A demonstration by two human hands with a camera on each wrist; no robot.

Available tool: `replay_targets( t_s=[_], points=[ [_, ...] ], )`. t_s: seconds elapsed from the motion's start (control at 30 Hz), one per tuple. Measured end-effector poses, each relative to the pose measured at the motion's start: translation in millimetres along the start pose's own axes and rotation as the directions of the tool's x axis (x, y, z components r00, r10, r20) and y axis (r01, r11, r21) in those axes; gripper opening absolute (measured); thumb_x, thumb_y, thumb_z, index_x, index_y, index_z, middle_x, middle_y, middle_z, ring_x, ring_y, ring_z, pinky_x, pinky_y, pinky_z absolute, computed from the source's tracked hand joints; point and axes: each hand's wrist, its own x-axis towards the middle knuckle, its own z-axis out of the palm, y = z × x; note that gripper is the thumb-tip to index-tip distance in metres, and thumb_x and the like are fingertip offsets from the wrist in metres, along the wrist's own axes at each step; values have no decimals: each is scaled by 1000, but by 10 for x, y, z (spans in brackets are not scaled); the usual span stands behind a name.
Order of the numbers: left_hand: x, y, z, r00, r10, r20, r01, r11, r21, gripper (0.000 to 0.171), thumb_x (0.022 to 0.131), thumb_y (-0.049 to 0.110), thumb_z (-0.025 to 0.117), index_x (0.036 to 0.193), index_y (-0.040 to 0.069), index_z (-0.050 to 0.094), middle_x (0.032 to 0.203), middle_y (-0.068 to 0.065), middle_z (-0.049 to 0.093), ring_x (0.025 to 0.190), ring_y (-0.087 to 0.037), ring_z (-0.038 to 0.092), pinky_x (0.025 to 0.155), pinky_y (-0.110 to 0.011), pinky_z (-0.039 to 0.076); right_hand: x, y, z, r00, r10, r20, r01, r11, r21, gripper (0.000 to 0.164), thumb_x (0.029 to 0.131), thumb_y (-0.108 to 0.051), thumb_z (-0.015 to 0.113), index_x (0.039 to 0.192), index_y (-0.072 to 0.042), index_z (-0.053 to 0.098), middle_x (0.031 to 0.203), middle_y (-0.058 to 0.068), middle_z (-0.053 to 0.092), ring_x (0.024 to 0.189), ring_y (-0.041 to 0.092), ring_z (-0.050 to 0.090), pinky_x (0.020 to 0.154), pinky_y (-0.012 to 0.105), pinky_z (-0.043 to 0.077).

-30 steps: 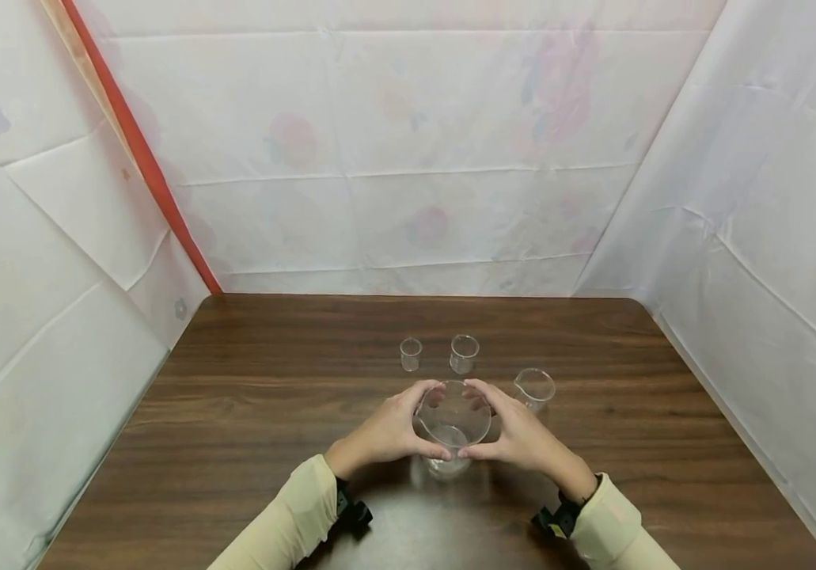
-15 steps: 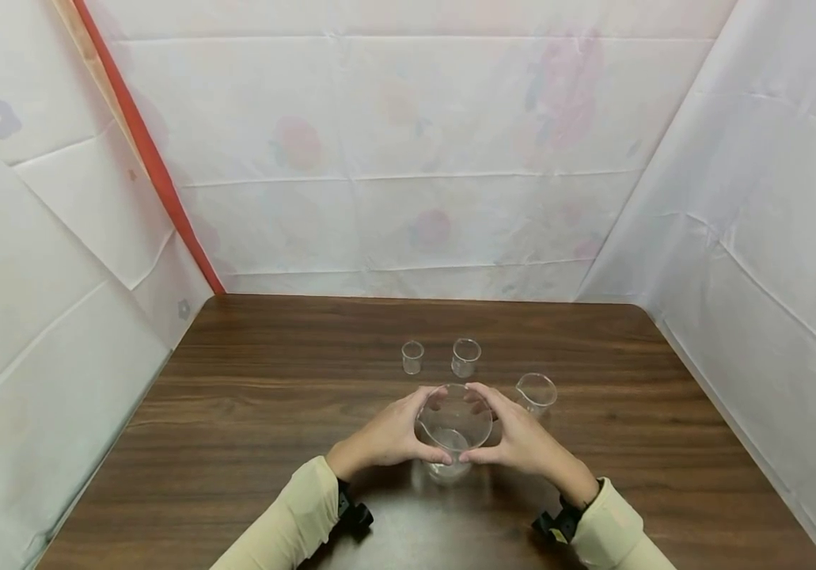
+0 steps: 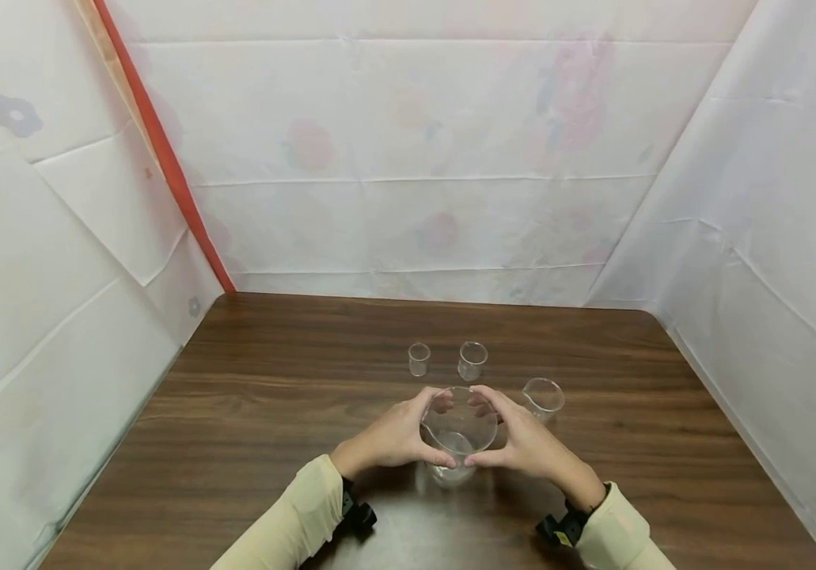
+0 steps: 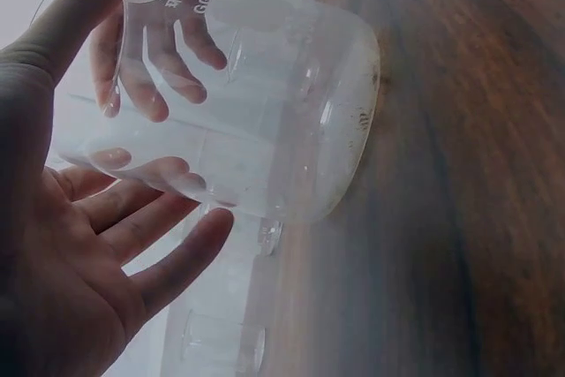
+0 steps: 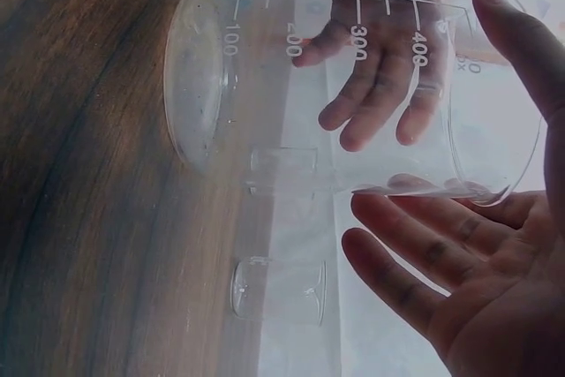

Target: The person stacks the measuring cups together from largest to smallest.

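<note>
A large clear glass beaker (image 3: 459,423) stands upright at the near middle of the table. White graduation marks (image 5: 357,33) show on its wall in the right wrist view. My left hand (image 3: 402,433) holds it from the left, thumb at the near side of the rim and fingers around the far side. On the opposite side my right hand (image 3: 523,437) grips it the same way, and the two thumb tips almost meet. In the left wrist view the beaker's base (image 4: 357,121) is right at the tabletop.
Beyond the hands stand a small beaker (image 3: 419,360) and a slightly bigger one (image 3: 473,362). A medium beaker (image 3: 544,398) with a spout is just past my right hand. White sheeting (image 3: 393,142) walls the brown wooden table (image 3: 258,396) at back and sides.
The whole head view has drifted slightly right and down. Both hands keep the same hold on the large beaker, and the smaller beakers stay in place.
</note>
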Motion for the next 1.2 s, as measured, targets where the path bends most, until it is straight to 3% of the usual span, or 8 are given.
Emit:
replay_targets(
  t_s=[0.4, 0.6, 0.97, 1.2],
  points=[
    [20, 5, -16, 999, -27, 35, 27, 1000, 4, 95, 71, 54, 82, 146, 20, 36, 134, 3, 60, 123, -13, 57, 102, -37, 47, -23, -20, -12, 999, 40, 12, -40, 999, 0, 93, 71, -35, 87, 143, -1, 38, 127, 10, 61, 105, 23, 65, 86, 39, 54],
    [11, -16, -19, 999, -28, 32, 27, 1000, 9, 93, 70, 53, 83, 144, 19, 39, 134, 3, 60, 123, -12, 56, 103, -37, 46, -13, -35, 1, 999, 41, 11, -41, 999, -8, 94, 71, -36, 87, 143, 0, 38, 128, 10, 61, 106, 24, 65, 87, 39, 55],
    [1, -9, -5, 999, -37, 15, 37, 999, 2, 92, 70, 54, 82, 143, 19, 40, 133, 1, 61, 122, -13, 57, 102, -37, 47, 18, -48, -143, 991, 93, 93, -87, 994, -66, 104, 66, -50, 84, 149, -9, 36, 138, 10, 56, 119, 27, 58, 94, 46, 51],
    [-24, -14, -10, 1000, -26, 12, 26, 1000, -8, 90, 69, 51, 84, 142, 18, 42, 132, 0, 62, 122, -13, 57, 101, -35, 47, 32, -43, -296, 981, 99, 168, -80, 990, -118, 101, 67, -45, 85, 146, -4, 39, 135, 12, 57, 117, 29, 60, 92, 49, 51]
  ],
)
